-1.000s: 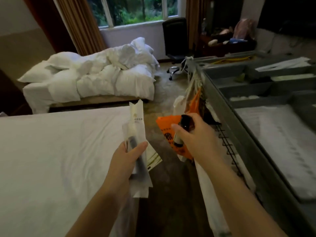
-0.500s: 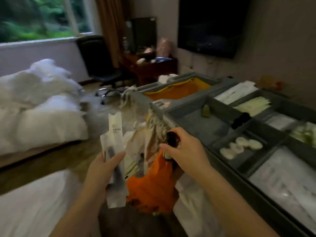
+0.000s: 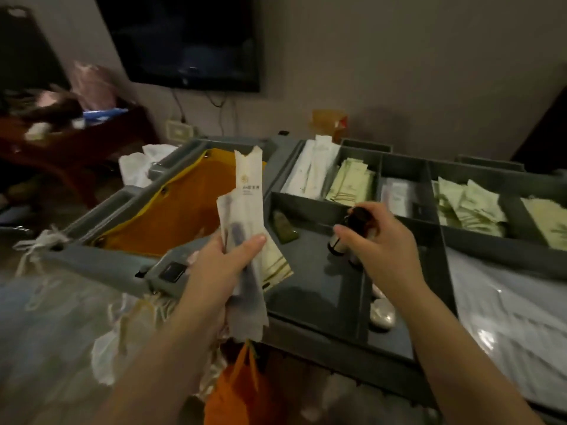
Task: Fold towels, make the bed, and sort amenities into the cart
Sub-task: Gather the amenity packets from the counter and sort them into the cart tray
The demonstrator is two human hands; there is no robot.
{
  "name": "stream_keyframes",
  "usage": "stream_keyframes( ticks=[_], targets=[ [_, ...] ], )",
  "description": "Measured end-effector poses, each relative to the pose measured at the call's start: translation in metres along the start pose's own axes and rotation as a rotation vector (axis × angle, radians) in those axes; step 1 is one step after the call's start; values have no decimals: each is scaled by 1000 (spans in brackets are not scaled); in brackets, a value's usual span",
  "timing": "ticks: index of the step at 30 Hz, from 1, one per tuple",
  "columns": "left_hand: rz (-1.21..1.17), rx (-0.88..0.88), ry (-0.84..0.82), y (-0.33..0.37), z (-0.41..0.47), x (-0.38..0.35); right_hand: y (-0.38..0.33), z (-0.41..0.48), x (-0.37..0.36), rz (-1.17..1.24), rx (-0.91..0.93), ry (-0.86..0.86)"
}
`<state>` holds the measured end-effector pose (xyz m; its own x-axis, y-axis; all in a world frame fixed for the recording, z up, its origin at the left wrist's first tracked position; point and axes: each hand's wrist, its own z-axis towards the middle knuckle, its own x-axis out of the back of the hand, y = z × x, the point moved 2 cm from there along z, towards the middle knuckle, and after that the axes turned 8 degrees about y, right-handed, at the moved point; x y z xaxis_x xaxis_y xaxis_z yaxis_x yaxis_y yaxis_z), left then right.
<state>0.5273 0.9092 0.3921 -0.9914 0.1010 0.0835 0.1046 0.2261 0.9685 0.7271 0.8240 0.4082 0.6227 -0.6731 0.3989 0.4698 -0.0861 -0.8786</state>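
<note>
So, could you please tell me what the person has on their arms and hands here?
Both are bare. The left hand and right hand have no gloves, and no ring shows. The left forearm and right forearm are uncovered to the frame's edge: no sleeve, watch or bracelet in view.

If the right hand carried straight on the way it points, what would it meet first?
Probably the small green item lying in the grey compartment, beyond the right hand and its dark bottle; depth is unclear.

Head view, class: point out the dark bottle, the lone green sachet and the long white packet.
dark bottle point(image 3: 357, 217): head view, its upper body.
green sachet point(image 3: 283, 228): head view, its middle.
long white packet point(image 3: 250, 185): head view, printed upper part.
</note>
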Motion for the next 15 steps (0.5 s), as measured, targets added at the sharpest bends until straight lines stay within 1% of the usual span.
stream_keyframes(
  ticks=[4, 6, 10, 13, 15],
  targets=[
    [62, 55, -122, 1, 32, -5, 7, -2, 0, -50, -76, 109],
    [39, 86, -169, 3, 40, -10, 8, -7, 1, -90, -106, 140],
    [93, 104, -343, 2, 61, -22, 18, -28, -1, -218, -216, 300],
    [113, 136, -438, 2, 77, -26, 20, -43, -10, -280, -286, 357],
    [91, 151, -498, 2, 83, -28, 21, -45, -15, -397, -292, 379]
  ],
)
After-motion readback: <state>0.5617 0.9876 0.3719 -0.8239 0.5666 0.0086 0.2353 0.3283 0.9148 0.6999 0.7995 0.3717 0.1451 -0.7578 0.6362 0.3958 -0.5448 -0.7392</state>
